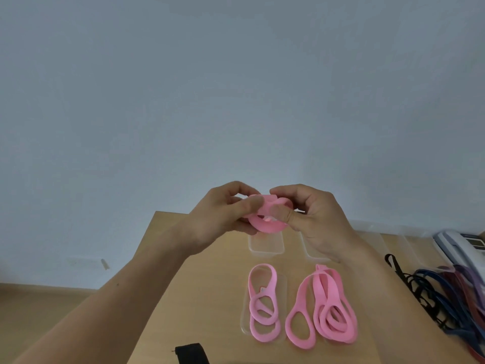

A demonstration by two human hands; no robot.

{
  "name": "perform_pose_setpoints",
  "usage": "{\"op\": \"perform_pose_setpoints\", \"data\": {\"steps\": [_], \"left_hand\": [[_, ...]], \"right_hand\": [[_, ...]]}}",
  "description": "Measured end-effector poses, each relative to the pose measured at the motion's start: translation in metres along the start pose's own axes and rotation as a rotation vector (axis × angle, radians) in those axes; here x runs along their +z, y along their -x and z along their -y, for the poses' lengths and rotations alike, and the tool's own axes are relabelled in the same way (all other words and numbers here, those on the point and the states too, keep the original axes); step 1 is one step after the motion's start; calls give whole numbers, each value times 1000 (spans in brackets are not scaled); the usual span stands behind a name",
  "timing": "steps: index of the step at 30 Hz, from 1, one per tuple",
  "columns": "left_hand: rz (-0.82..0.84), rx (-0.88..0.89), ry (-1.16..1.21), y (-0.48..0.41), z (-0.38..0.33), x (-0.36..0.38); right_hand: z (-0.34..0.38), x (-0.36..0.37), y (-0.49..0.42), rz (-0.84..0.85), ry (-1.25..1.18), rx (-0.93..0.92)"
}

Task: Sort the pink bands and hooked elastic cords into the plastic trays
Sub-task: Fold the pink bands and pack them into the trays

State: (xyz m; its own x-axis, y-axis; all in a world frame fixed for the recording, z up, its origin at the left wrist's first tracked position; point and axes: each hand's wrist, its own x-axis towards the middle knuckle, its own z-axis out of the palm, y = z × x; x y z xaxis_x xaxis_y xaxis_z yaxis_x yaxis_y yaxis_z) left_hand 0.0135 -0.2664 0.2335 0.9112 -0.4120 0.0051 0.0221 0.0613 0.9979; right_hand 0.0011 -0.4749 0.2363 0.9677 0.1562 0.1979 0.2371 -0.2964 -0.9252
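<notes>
The left hand [223,222] and the right hand [317,219] are raised together above the far part of the light wooden table [204,298]. Each pinches one side of a looped pink elastic band [265,227] between thumb and curled fingers. The band hangs between the two hands, twisted into overlapping loops, clear of the table.

Beneath it lie two clear rectangular plastic trays side by side. The far left tray [266,249] shows just below the band, while the far right tray [313,252] is partly hidden behind the right hand.

Nearer the person, a third clear tray [245,311] holds a few pink bands [262,308] coiled over each other. Just beside it on the right lies a larger heap of pink bands [328,311]; whether a tray sits under that heap cannot be told.

At the table's right edge lies a tangle of dark blue, maroon and purple hooked elastic cords [451,292], near a white desk telephone [462,245]. A black strap-like object [191,353] shows at the bottom edge.
</notes>
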Motion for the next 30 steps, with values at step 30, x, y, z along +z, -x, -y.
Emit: {"op": "perform_pose_setpoints", "data": {"steps": [30], "left_hand": [[-85,59,-174,-35,80,-50]], "right_hand": [[-55,57,-23,-214,110,111]]}}
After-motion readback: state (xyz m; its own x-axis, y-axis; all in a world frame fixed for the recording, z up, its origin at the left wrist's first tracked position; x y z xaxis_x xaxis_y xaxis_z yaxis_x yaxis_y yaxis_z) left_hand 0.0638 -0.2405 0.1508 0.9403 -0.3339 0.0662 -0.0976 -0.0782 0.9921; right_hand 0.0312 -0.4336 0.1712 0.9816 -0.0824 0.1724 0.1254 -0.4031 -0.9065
